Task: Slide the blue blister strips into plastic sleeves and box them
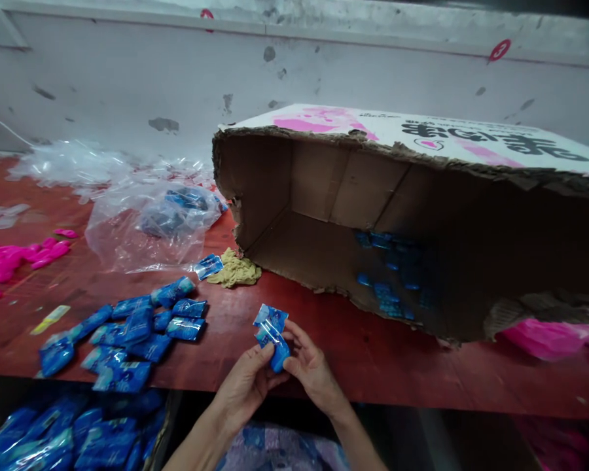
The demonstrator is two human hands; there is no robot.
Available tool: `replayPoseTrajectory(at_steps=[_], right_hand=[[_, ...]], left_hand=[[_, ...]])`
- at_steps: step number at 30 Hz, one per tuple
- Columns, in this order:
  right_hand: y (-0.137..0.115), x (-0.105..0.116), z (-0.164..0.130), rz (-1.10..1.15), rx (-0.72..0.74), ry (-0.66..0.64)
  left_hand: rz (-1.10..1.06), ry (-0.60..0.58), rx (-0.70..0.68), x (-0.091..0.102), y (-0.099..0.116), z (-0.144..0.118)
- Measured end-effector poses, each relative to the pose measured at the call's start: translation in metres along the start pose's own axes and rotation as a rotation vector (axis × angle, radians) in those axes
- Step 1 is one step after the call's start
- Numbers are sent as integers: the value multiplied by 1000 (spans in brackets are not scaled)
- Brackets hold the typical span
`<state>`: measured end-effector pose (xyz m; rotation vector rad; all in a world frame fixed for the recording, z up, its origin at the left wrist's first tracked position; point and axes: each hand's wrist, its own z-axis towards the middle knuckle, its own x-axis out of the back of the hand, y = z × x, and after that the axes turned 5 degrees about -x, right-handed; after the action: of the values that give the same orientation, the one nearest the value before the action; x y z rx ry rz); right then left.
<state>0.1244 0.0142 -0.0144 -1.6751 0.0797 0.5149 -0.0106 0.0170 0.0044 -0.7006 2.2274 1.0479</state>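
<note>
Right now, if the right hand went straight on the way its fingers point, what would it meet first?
The right hand points up-left, and both hands hold the blue packet, so it meets that at once. Beyond it lies bare red table, then probably the yellowish cloth; depth is unclear.

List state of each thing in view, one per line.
blue packet: held by both hands above the table edge
left hand: gripping the packet
right hand: gripping the packet
cardboard box: on its side, opening torn, a few blue packets inside
pile of blue packets: loose on the red table
clear plastic bag: crumpled, some blue packets inside
tan cloth: bunched beside the box
</note>
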Motion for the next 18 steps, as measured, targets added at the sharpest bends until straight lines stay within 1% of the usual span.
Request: replayPoseTrajectory(at_steps=[7,11,14,16,18], right_hand=[[6,3,4,30,-49,42],[13,0,3,-44,-11,129],[16,-3,1,-92,29,169],[17,-4,0,-92,36,167],[16,-4,0,-119,32,150]], left_hand=[[-2,22,-9,-4,-5,-3],[29,38,-20,-4,-7,-4],[40,12,-32,-4,-10,-4],[29,-11,-42,-5,-11,-4],[37,-28,-57,-5,-8,-4]])
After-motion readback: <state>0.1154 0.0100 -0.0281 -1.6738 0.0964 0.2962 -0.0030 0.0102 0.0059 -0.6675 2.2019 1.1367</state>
